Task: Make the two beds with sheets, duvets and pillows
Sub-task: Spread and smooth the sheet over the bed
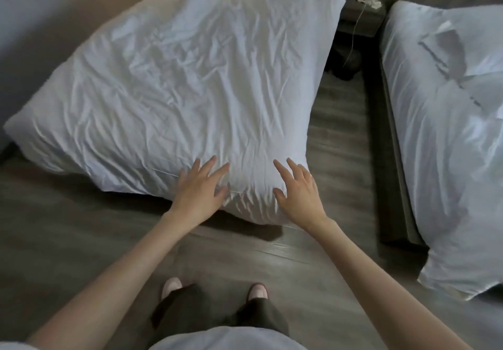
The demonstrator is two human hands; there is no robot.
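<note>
While a person stands at the foot of a bed, both bare hands lie flat and spread wide on a rumpled white duvet [174, 83], holding nothing. Left hand [200, 186] and right hand [298, 190] press side by side, slightly apart, on the near corner of the duvet, where the cloth hangs over the bed's end toward the grey wood-plank floor [81, 230]. Creases run across the whole of the duvet, which covers the bed from the near corner up to the far end by the wall. To the right, across a narrow strip of floor, a second bed [441, 142] is draped in smooth white bedding, with a folded white cloth [449, 47] lying near its head and one corner trailing down toward the floor. Between the two beds at the far end stands a dark bedside cabinet [359, 20] with a thin cord hanging past it. Below the arms, pale pink slippers [171, 285] and dark trousers show on the floor.
</note>
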